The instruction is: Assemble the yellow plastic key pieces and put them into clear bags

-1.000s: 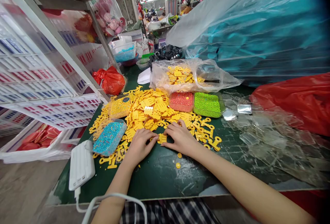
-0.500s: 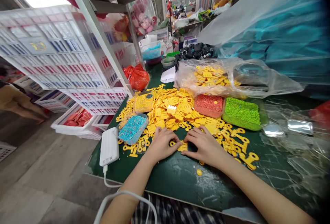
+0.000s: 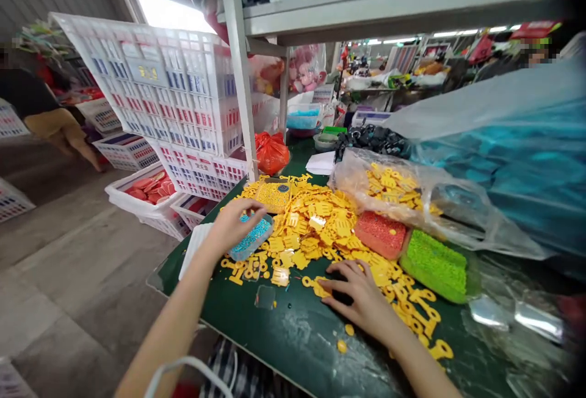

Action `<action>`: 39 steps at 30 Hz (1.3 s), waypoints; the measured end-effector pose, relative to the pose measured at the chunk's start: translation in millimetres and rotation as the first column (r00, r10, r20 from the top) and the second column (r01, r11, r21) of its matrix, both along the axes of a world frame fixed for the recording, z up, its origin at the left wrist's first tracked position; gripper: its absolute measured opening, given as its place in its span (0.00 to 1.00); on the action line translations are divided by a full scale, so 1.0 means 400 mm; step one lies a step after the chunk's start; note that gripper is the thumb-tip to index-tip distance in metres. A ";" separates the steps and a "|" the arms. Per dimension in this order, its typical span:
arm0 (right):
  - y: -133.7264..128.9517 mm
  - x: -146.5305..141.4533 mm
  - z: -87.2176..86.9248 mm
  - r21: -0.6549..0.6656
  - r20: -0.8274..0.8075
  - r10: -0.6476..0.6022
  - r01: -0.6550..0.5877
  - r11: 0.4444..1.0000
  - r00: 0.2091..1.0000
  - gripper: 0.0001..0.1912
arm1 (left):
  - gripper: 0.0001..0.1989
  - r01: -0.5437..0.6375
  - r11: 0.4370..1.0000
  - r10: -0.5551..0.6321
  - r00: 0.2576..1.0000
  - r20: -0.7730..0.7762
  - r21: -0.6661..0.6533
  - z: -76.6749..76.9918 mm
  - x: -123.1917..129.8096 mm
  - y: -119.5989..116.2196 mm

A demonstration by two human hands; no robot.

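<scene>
My left hand (image 3: 235, 221) is over the clear box of blue beads (image 3: 251, 240), fingers curved with a gap between them; I see nothing held in it. My right hand (image 3: 359, 294) rests on the green table, its thumb and fingertips at the edge of a small yellow fork-shaped plastic piece (image 3: 317, 286) with a ring end, holding it on the tabletop. Behind both hands spreads a heap of similar yellow pieces (image 3: 315, 221). Loose yellow discs (image 3: 342, 346) lie nearer me.
Boxes of yellow beads (image 3: 273, 195), red beads (image 3: 379, 234) and green beads (image 3: 434, 265) surround the heap. A clear bag of yellow pieces (image 3: 394, 187) lies behind. Clear plastic packaging (image 3: 513, 318) is at right. A white power bank (image 3: 195, 246), shelf post (image 3: 242, 80) and stacked crates (image 3: 174, 93) stand left.
My left hand has left the yellow piece and moved left to the blue beads. My right hand stays at the piece. The view has turned left and up.
</scene>
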State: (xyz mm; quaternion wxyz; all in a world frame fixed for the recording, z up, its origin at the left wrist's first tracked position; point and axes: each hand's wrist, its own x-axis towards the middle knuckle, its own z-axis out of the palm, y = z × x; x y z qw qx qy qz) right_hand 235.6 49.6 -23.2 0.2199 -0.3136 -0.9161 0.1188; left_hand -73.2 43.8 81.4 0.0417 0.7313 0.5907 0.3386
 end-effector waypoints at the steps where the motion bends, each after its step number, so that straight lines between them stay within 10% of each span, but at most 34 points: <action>1: 0.000 -0.001 0.001 0.002 -0.002 0.002 -0.002 1.000 1.000 0.08 | 0.13 -0.033 0.995 0.024 0.995 -0.100 -0.091 0.007 -0.030 0.012; 6: -0.005 -0.002 0.014 -0.011 -0.031 0.029 -0.029 1.000 0.999 0.04 | 0.06 -0.116 0.880 -0.056 0.938 -0.342 -0.461 -0.044 -0.101 0.065; 19: 0.032 0.029 0.028 -0.019 0.058 0.078 -0.077 0.997 0.995 0.17 | 0.10 -0.144 0.794 -0.175 0.876 -0.449 -0.591 -0.097 -0.113 0.106; 27: 0.040 0.034 0.018 -0.023 0.030 0.020 -0.019 1.000 0.999 0.16 | 0.15 -0.164 0.873 -0.076 0.885 -0.459 -0.459 -0.079 -0.134 0.080; 33: 0.031 0.015 0.026 -0.012 0.029 0.028 -0.027 1.000 0.999 0.18 | 0.22 -0.076 0.992 0.036 0.932 -0.361 -0.097 -0.085 -0.091 0.044; 36: 0.031 0.008 0.022 0.007 0.032 0.032 -0.033 0.999 0.999 0.22 | 0.19 0.129 0.989 -0.108 0.964 -0.243 0.073 -0.112 0.016 0.017; 39: 0.029 0.006 0.023 0.025 0.039 -0.020 0.019 1.000 0.999 0.25 | 0.18 0.342 0.939 -0.339 0.909 -0.244 -0.033 -0.147 0.147 -0.002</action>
